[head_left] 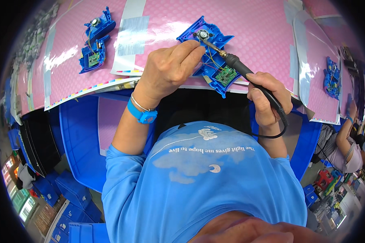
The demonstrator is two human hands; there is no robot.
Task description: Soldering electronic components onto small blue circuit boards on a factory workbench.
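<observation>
My right hand [270, 96] is closed around the black handle of a soldering iron [240, 66], whose cable loops below my wrist. The iron's metal tip reaches a small round speaker [203, 35] in an open blue plastic housing [220, 39]. My left hand [170, 65] is pinched closed just left of the speaker; what its fingertips hold, if anything, is hidden. Thin yellow and red wires run from the speaker toward a green circuit board [226, 75] in the lower part of the housing, near the table's front edge. A blue strap and a metal bangle circle my left wrist.
Another open blue housing [105, 28] with speaker and board lies left on the pink-covered table [166, 16]. More blue parts [332, 79] lie at the right, near another person's arm [344, 133]. A blue bin [79, 141] sits below the table's front edge.
</observation>
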